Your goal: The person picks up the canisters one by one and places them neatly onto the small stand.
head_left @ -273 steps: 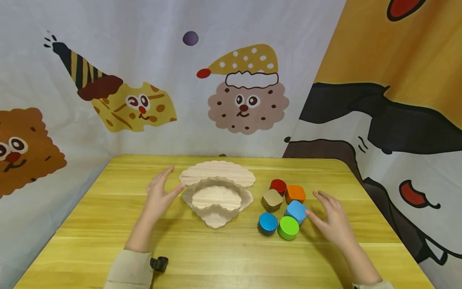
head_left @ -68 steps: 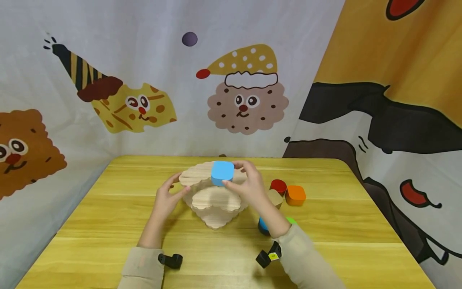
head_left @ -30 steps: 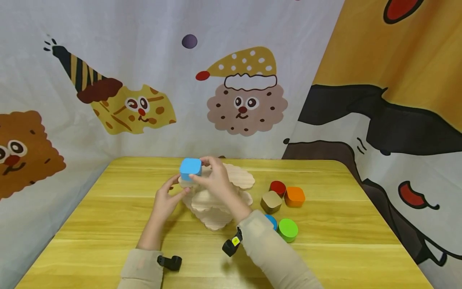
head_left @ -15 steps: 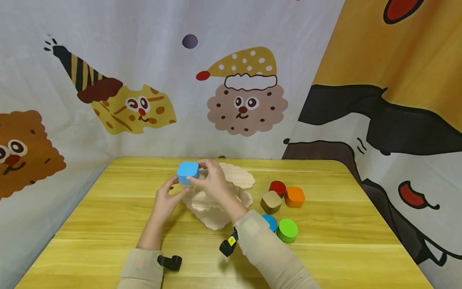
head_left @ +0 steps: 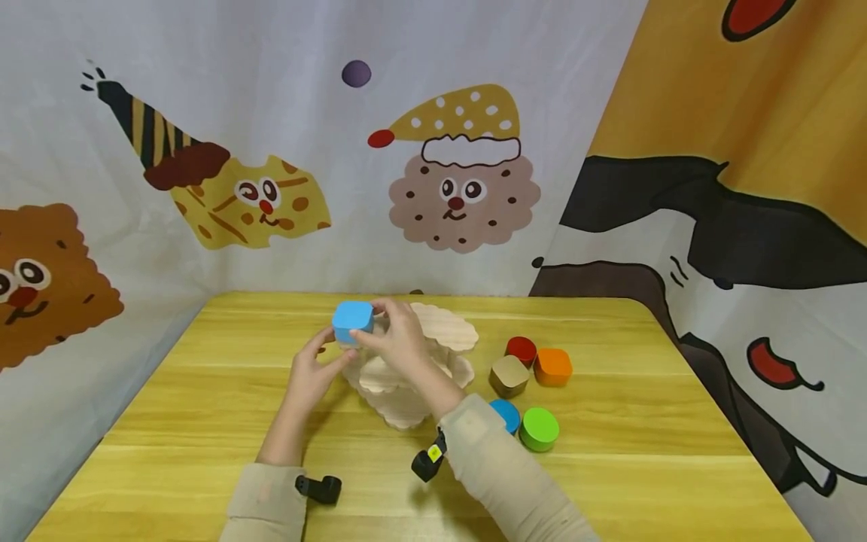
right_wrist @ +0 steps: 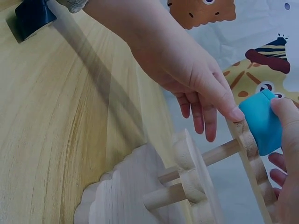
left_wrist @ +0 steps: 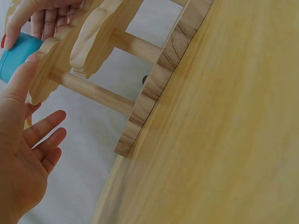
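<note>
A light-blue rounded square block [head_left: 352,322] is at the left end of the top tier of a wooden scalloped stand [head_left: 447,328]. My right hand [head_left: 401,339] pinches this block between thumb and fingers. Its underside is right at the tier's surface in the left wrist view, where dowels [left_wrist: 93,92] join the tiers. My left hand [head_left: 313,376] holds the tier's left end between thumb and index finger, just below the block; its other fingers are spread free in the left wrist view. My right hand and forearm hide the stand's middle in the head view.
Right of the stand are loose blocks: red [head_left: 521,351], orange [head_left: 553,367], tan many-sided [head_left: 509,376], green [head_left: 539,429] and round blue [head_left: 505,415], the last partly behind my right sleeve [head_left: 501,459]. A cartoon-printed curtain [head_left: 271,45] hangs behind the table [head_left: 169,421].
The light-blue block was picked up from the group at right, carried left over the stand and lowered onto its left end. My left hand has come to the tier's edge. Little differs over the last half second.
</note>
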A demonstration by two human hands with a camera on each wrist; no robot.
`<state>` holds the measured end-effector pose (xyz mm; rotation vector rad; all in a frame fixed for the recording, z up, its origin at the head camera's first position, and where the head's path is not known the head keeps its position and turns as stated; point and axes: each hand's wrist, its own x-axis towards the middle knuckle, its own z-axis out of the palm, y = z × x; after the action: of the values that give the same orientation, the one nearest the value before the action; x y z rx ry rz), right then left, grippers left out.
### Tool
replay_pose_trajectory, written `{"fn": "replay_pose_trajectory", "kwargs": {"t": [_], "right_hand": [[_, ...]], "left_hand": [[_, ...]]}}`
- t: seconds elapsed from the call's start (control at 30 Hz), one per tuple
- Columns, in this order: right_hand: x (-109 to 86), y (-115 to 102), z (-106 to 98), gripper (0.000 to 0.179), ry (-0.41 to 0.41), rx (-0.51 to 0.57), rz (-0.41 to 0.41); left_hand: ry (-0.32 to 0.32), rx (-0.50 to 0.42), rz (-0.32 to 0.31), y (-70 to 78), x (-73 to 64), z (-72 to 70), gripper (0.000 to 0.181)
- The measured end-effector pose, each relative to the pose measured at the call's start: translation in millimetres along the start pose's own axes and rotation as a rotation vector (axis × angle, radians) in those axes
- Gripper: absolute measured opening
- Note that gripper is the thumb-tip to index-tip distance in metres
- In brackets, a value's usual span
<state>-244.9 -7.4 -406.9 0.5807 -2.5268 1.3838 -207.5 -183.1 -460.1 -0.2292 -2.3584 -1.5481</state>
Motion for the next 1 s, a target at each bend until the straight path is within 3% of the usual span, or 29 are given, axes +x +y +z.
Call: {"fn": "replay_pose_trajectory", "kwargs": {"t": [0.23, 0.8, 1.0], "right_hand": [[-5.7, -6, -10, 0.064, 0.028, 0.031, 0.014], [-53.0, -9, -62, 0.052, 0.127, 0.103, -0.239], [-73.0, 5, -78, 0.052, 0.099, 0.098, -0.211]], "left_hand": [[0.019, 0.002, 0.007, -2.3, 2.7, 0.1, 0.053], [0.031, 0.018, -0.021, -1.1, 1.7, 1.7, 0.058], [0.04, 0.013, -0.015, -3.5, 2.3, 2.3, 0.057]]}}
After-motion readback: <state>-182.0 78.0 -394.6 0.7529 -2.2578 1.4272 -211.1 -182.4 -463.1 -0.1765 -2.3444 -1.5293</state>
